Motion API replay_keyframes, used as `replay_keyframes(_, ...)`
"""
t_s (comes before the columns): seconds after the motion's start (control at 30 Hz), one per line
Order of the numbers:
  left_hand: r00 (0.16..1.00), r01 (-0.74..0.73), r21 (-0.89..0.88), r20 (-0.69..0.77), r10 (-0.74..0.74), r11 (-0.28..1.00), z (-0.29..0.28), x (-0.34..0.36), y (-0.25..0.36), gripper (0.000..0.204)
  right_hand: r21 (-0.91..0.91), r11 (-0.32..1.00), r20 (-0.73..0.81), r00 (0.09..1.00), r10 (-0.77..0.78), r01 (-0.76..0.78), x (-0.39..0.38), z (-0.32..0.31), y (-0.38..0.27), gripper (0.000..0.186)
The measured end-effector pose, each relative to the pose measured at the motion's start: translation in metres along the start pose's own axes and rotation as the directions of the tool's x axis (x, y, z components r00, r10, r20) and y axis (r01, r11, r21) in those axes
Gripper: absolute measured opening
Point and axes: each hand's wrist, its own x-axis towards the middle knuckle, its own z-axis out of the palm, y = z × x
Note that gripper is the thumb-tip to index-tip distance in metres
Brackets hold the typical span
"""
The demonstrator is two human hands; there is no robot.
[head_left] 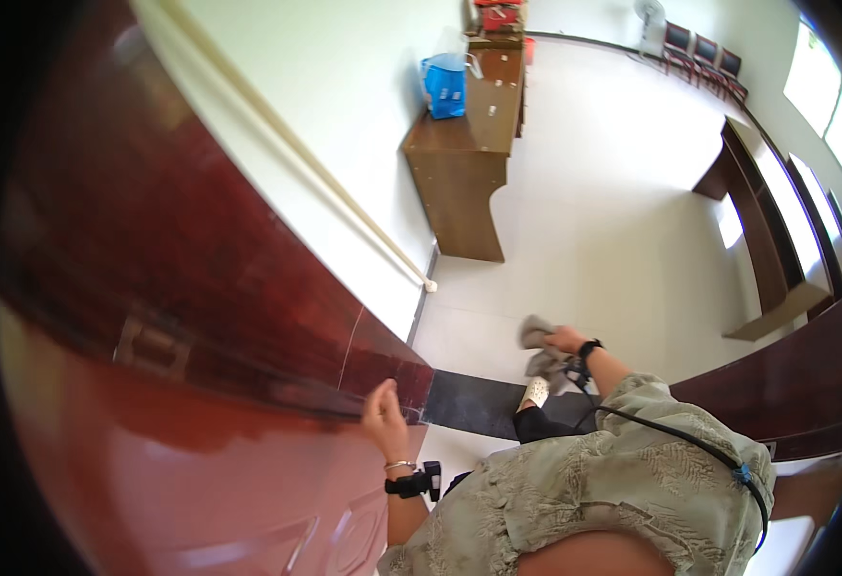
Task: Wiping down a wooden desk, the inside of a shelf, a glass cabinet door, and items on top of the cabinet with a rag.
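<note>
My right hand (567, 340) is closed around a crumpled grey-brown cloth (536, 332), which hangs down on both sides of the fingers over the pale floor. Close to the dark red door frame (383, 357) is my left hand (384, 413), its fingers curled together and nothing seen in them. Whether it touches the frame I cannot tell. Below me, one foot in a cream clog (534, 393) stands at the black threshold strip (474, 401).
A reddish door (239, 490) stands at the left. Beyond the doorway, a brown desk (459, 192) along the wall carries a blue bag (444, 88). A cream pipe (344, 197) runs along the wall. Long dark tables (765, 216) stand right; chairs (704, 55) and a fan (648, 13) are far back.
</note>
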Motion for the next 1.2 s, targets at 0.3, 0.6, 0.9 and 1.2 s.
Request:
replay_keyframes(0.3, 0.587, 0.136, 0.491, 0.66, -0.469, 0.861, 0.097, 0.048, -0.132, 0.038, 0.144, 0.566, -0.041, 0.567, 0.823, -0.812, -0.23, 0.203, 0.12, 0.018)
replay_keyframes(0.6, 0.413, 0.117, 0.477, 0.774, -0.479, 0.871, 0.248, 0.097, -0.145, 0.043, 0.691, -0.042, 0.214, 0.148, 0.966, -0.722, -0.303, 0.271, 0.077, 0.039)
replay_keyframes(0.9, 0.364, -0.115, 0.428, 0.858, -0.363, 0.896, 0.379, 0.181, -0.126, 0.04, 0.939, -0.342, 0.341, 0.139, 0.93, -0.014, -0.155, 0.118, 0.12, 0.042)
replay_keyframes(1.2, 0.564, 0.095, 0.405, 0.731, -0.384, 0.909, 0.486, 0.304, -0.141, 0.036, 0.931, -0.352, 0.365, 0.264, 0.893, -0.096, -0.018, -0.01, 0.229, 0.041)
